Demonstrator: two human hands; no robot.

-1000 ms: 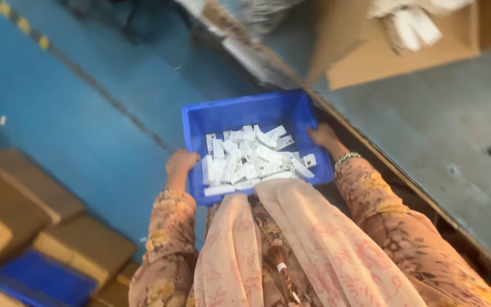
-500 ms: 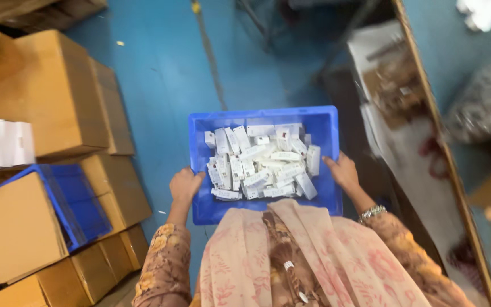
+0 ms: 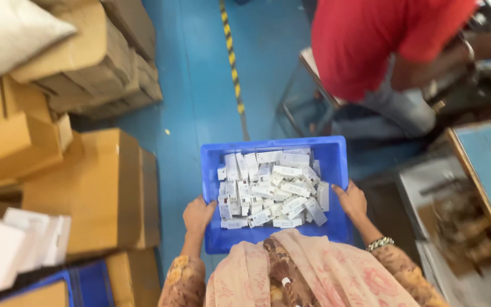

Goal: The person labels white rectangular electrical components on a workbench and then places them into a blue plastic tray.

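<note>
I see a blue floor (image 3: 200,102) with a yellow-and-black striped line (image 3: 233,62) running down it. Stacked cardboard boxes (image 3: 86,182) stand at the left. A person in a red shirt (image 3: 382,40) bends over at the upper right, beside a worktop (image 3: 490,165). I hold a blue bin (image 3: 336,165) at waist height above the floor, in front of my body. It is filled with small white packets (image 3: 271,187). My left hand (image 3: 197,216) grips the bin's near left rim, fingers closed over the edge. My right hand (image 3: 352,202) grips the right rim, fingers closed on it. A bracelet (image 3: 379,243) sits on my right wrist.
</note>
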